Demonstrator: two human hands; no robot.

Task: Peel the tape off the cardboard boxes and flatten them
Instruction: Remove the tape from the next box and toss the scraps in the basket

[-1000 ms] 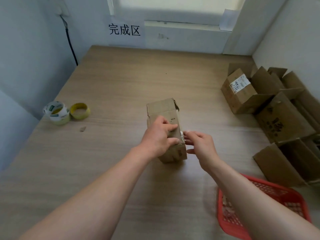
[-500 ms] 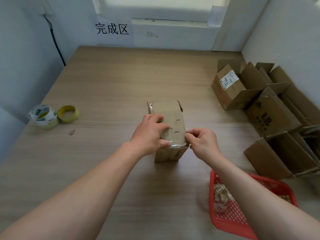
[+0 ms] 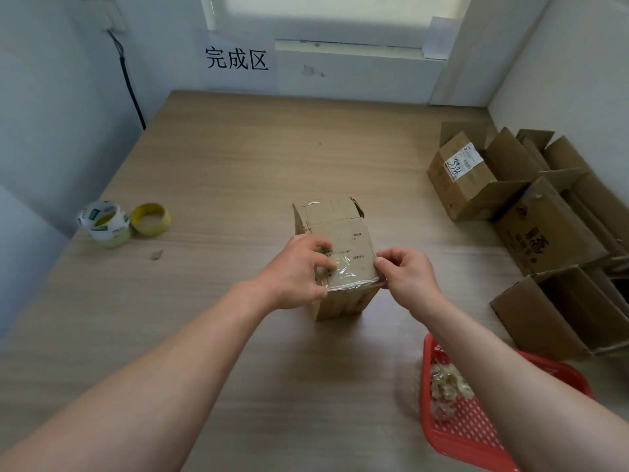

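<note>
Mid-table, cardboard box (image 3: 335, 226) in left grip (image 3: 292, 274), tape (image 3: 343, 271) pinched by right grip (image 3: 406, 274).

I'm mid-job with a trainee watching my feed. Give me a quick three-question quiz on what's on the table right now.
1. Which hand pinches the clear tape at the near corner of the middle box?
2. True or false: the red basket holds crumpled clear scraps.
3. Where are the tape rolls? A: on the left side of the table. B: in the basket. C: on top of the box.

Key:
1. The right hand; the left hand holds the box.
2. True.
3. A.
</note>
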